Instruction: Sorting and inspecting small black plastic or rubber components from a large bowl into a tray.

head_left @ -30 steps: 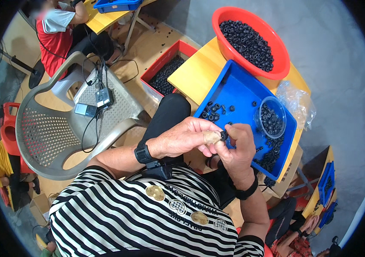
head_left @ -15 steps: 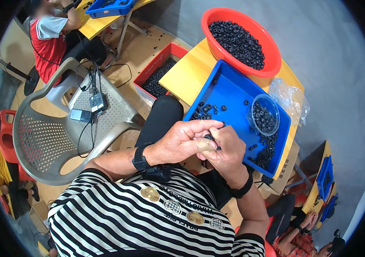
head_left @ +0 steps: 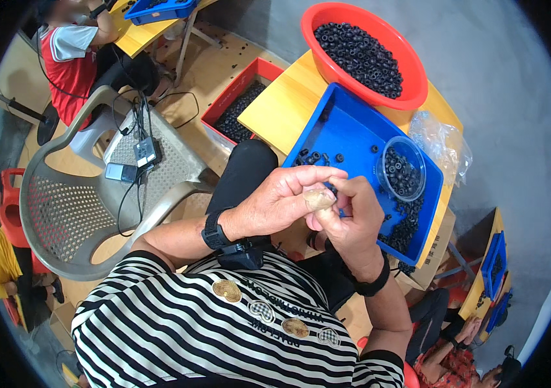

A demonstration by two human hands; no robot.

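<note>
My left hand (head_left: 280, 202) and my right hand (head_left: 357, 223) meet in front of me, fingertips together. Pinched between them is a small black part (head_left: 332, 189), mostly covered by the fingers; its exact shape cannot be made out. Tan tape or a cover wraps the left thumb. Just beyond my hands lies a blue tray (head_left: 353, 132), tilted across the table. Loose black ring-shaped parts (head_left: 407, 227) are heaped at its near right side, with several more at its left edge. A clear round tub (head_left: 384, 169) filled with black parts stands inside the tray.
A red basin (head_left: 309, 42) full of black parts sits on the yellow table (head_left: 280, 97), near a crumpled plastic bag (head_left: 442, 143). Left of the table, a red box (head_left: 229, 97) holds more parts. A grey chair (head_left: 62, 204) carries cables and devices. Other people sit nearby.
My right hand has turned and shifted slightly right and up, its fingers curled closer round the small part. The left hand stays close against it. The view has shifted slightly.
</note>
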